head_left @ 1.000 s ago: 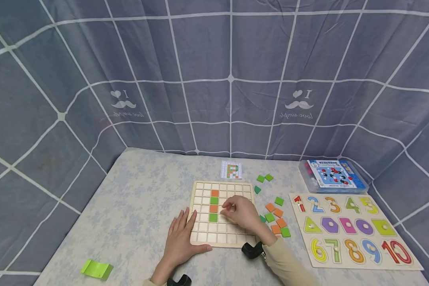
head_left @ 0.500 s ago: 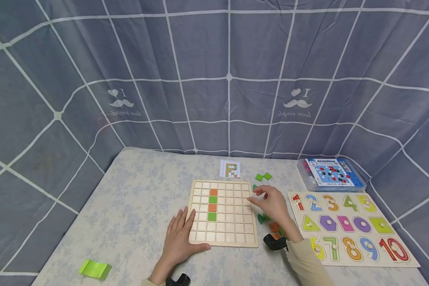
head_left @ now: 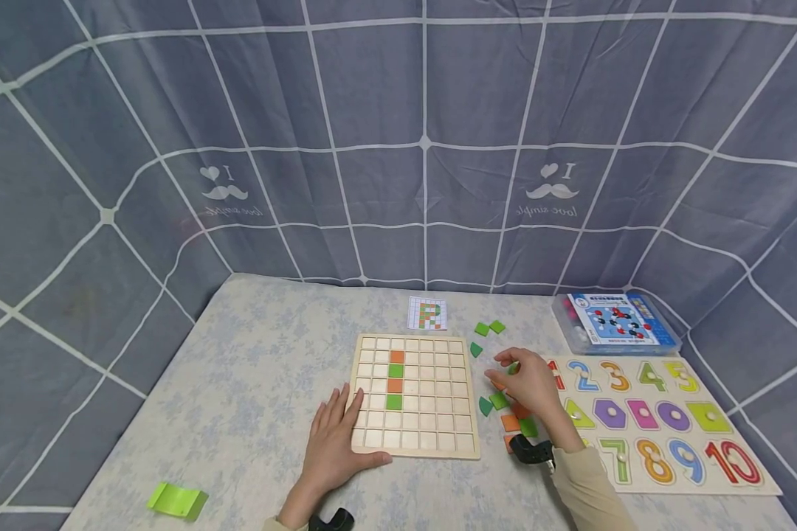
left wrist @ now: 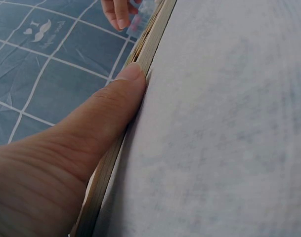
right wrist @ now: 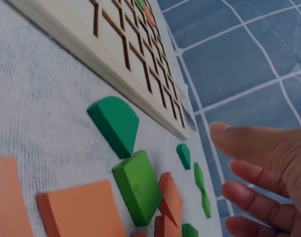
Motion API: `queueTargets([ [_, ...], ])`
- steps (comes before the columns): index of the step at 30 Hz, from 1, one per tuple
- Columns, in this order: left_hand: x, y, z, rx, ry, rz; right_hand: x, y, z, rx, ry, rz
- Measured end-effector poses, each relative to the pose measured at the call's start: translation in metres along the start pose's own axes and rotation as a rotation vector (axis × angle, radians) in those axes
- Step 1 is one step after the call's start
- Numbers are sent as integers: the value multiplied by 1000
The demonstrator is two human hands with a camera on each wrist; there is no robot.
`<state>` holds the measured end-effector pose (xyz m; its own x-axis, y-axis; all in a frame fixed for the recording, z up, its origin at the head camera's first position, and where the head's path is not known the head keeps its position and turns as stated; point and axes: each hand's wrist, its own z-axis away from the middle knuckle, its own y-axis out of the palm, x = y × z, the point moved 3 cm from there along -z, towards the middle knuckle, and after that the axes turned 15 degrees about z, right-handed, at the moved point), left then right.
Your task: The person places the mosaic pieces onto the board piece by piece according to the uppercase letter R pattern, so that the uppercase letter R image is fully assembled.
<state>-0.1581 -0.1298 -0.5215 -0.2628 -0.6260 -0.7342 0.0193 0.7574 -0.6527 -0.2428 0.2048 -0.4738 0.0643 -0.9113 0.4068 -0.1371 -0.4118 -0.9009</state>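
1. Far left: bright green block with a dipped top [head_left: 177, 501], well apart from your hands.
2. Your left hand [head_left: 335, 446]: fingers straight and spread at the board's left side, thumb against its near edge; released, pressing rather than grasping.
3. Square, pale wooden grid board [head_left: 435, 405]: flat on the patterned cloth, right of that hand. Four flat square tiles fill one column left of its middle; from the far end: orange [head_left: 397, 357], green, orange, green.
4. Small white card with a coloured grid pattern [head_left: 428, 313]: just beyond the board's far edge.
5. Right of the board: loose orange and green square tiles [head_left: 499, 400], plus dark green round-edged pieces [head_left: 485, 406].
6. Your right hand [head_left: 528, 380]: above those loose tiles, thumb and fingers parted; released, nothing held.
7. Far right: clear plastic box with a blue-and-white label [head_left: 614, 324], behind a wooden number-and-shape puzzle board [head_left: 634, 439].
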Motion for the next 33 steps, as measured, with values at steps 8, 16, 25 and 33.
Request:
queueTargets([
  [8, 0, 0, -1, 5, -6, -3, -4, 2, -1, 79, 80, 26],
  [16, 0, 0, 0, 6, -12, -2, -5, 4, 0, 129, 122, 35],
  [25, 0, 0, 0, 1, -10, 3, -8, 6, 0, 158, 137, 44],
  [33, 0, 0, 0, 5, -14, 1, -8, 9, 0, 157, 151, 92],
])
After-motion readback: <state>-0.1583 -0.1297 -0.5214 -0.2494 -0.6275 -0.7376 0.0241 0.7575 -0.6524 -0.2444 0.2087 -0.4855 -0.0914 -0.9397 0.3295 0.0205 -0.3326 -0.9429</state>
